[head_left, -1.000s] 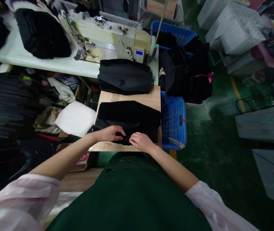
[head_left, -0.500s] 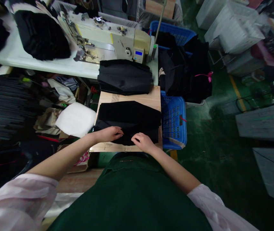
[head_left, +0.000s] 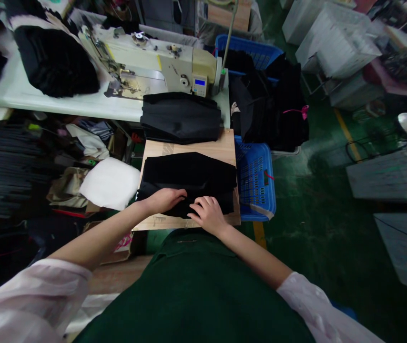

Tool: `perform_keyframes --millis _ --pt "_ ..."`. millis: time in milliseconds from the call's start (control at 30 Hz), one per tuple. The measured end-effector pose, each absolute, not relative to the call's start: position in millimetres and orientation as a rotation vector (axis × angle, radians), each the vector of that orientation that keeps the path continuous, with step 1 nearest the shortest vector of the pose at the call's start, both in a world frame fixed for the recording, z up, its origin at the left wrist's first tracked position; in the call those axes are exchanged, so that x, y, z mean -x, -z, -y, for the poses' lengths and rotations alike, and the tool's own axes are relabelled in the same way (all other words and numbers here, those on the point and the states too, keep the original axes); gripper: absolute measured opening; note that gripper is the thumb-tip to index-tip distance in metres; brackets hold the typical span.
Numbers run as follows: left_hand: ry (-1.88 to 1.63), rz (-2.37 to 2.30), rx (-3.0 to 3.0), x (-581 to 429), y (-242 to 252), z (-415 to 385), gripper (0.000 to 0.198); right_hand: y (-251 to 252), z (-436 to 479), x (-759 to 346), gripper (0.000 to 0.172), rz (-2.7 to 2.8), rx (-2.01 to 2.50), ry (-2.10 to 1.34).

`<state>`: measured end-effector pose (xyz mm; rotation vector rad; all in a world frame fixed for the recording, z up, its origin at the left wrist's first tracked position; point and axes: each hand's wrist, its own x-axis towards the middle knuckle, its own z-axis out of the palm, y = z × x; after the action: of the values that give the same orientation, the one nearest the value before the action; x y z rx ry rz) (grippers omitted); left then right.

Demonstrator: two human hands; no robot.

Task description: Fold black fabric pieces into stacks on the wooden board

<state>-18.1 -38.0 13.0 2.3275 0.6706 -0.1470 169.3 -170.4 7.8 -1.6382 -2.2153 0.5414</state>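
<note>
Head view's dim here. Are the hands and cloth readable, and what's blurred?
In the head view, the left hand and right hand look fairly sharp. The black cloth is so dark its folds barely show. The dark pile at the left edge is smeared, and the wide lens stretches the frame's edges.

Dark green smock (head_left: 192,295) over pale pink sheer sleeves (head_left: 25,305); forearms (head_left: 92,245) bare.

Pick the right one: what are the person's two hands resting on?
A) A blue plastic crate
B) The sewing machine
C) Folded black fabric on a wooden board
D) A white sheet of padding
C. The left hand and right hand both lie on the black fabric, which sits on the wooden board.
</note>
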Motion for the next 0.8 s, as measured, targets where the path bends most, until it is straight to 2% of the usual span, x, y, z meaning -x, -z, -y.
perform_keyframes --millis 200,367,467,667,733,800 --pt "0.041 -0.489 -2.453 10.3 -36.2 21.3 0.032 0.7 172.3 -163.4 0.021 2.340 1.592 -0.487" --pt "-0.160 -0.619 -2.490 -8.2 -53.9 -23.5 0.031 10.8 177.1 -161.8 0.021 2.276 1.625 -0.615" --pt "-0.225 -0.822 -2.521 -20.5 -44.1 -49.0 0.034 11.8 178.5 -162.9 0.022 2.174 1.642 -0.702" --pt "-0.094 -1.187 -2.597 -39.9 -14.4 -52.9 0.050 10.9 170.3 -167.5 0.014 1.993 1.667 -0.836" --pt "-0.219 -1.186 -2.628 -41.0 -17.7 -41.0 0.051 11.1 166.6 -169.2 0.013 1.980 1.661 -0.862" --pt "-0.341 -1.034 -2.612 -36.2 -24.6 -25.5 0.044 11.3 163.4 -170.8 0.014 1.992 1.655 -0.886"
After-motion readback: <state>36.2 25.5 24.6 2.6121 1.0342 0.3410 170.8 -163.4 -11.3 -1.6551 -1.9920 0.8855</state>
